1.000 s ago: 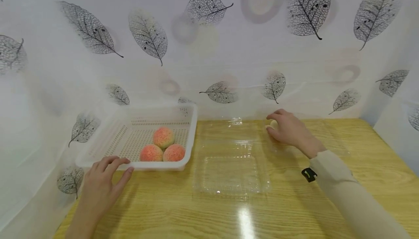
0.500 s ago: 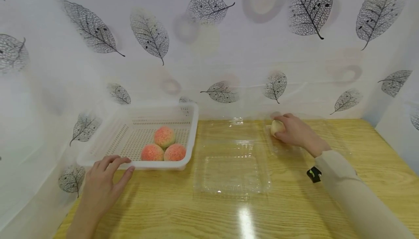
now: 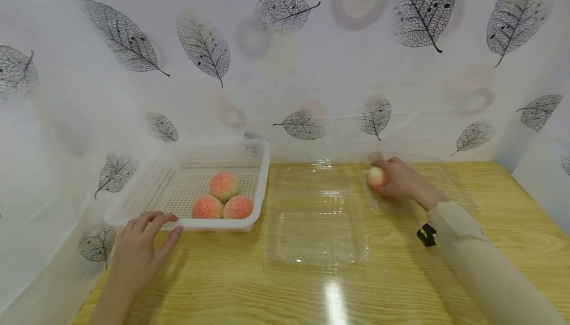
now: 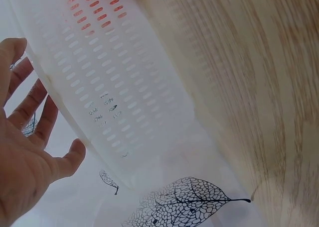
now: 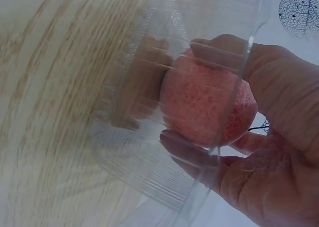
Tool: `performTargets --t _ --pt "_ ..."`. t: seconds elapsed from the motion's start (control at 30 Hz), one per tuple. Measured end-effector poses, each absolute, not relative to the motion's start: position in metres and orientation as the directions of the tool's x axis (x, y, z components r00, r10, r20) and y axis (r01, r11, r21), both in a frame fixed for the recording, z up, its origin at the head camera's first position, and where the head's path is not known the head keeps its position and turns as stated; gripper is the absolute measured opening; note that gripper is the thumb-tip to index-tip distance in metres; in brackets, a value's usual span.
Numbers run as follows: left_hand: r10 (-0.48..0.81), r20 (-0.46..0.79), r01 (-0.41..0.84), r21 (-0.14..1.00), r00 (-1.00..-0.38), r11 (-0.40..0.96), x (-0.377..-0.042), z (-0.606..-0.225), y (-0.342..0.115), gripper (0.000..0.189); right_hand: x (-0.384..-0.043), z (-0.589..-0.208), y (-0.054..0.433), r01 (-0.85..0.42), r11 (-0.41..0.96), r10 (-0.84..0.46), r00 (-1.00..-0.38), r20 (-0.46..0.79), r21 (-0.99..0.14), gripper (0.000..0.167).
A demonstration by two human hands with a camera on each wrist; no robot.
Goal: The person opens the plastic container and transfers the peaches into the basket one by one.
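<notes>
In the head view my right hand [image 3: 398, 179] holds a peach [image 3: 377, 178] with fingers and thumb, low over the clear plastic container [image 3: 438, 184] at the right. The right wrist view shows the peach [image 5: 199, 105] behind the container's transparent wall [image 5: 184, 187], its red side towards the camera. My left hand [image 3: 138, 251] rests its fingertips on the front rim of a white plastic basket [image 3: 191, 224], the fingers relaxed. Three more peaches [image 3: 224, 186] are grouped in the basket's right front corner. The left wrist view has the left hand [image 4: 30, 152] beside the slotted basket wall [image 4: 114, 87].
A second clear plastic container [image 3: 316, 236] stands with its lid open in the middle, between basket and right-hand container. All stand on a wood-grain table [image 3: 213, 280]. A leaf-patterned curtain [image 3: 311, 68] hangs behind and at both sides.
My right hand has shifted slightly right with the peach. The peach has turned, and more of its pink side shows in the head view. The left hand stays on the rim.
</notes>
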State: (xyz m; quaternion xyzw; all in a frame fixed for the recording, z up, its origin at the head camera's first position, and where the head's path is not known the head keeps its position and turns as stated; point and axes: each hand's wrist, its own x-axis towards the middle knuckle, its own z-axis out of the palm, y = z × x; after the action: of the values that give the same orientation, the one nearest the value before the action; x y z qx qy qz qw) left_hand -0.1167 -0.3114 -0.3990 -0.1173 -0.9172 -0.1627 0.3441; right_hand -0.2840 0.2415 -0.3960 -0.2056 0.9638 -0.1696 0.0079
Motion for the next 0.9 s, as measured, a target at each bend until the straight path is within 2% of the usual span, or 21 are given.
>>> performTargets --t 0.17,0.47,0.7,0.9 --pt "0.103 0.672 0.328 0.216 -0.733 0.92 -0.117 -0.399 -0.311 0.028 -0.281 -0.393 0.243 -0.387 0.862 -0.386 -0.92 0.071 -0.326 0.075" --pt "0.094 0.657 0.319 0.231 -0.748 0.919 -0.116 -0.398 -0.31 0.026 -0.277 -0.388 0.246 -0.409 0.868 -0.402 -0.912 0.085 -0.28 0.065" --pt "0.106 0.661 0.331 0.224 -0.743 0.917 -0.116 -0.399 -0.31 0.026 -0.272 -0.382 0.245 -0.405 0.858 -0.406 -0.911 0.066 -0.316 0.065" --pt "0.086 0.636 0.306 0.245 -0.767 0.92 -0.115 -0.399 -0.311 0.023 -0.273 -0.381 0.239 -0.385 0.873 -0.388 -0.92 0.051 -0.3 0.059"
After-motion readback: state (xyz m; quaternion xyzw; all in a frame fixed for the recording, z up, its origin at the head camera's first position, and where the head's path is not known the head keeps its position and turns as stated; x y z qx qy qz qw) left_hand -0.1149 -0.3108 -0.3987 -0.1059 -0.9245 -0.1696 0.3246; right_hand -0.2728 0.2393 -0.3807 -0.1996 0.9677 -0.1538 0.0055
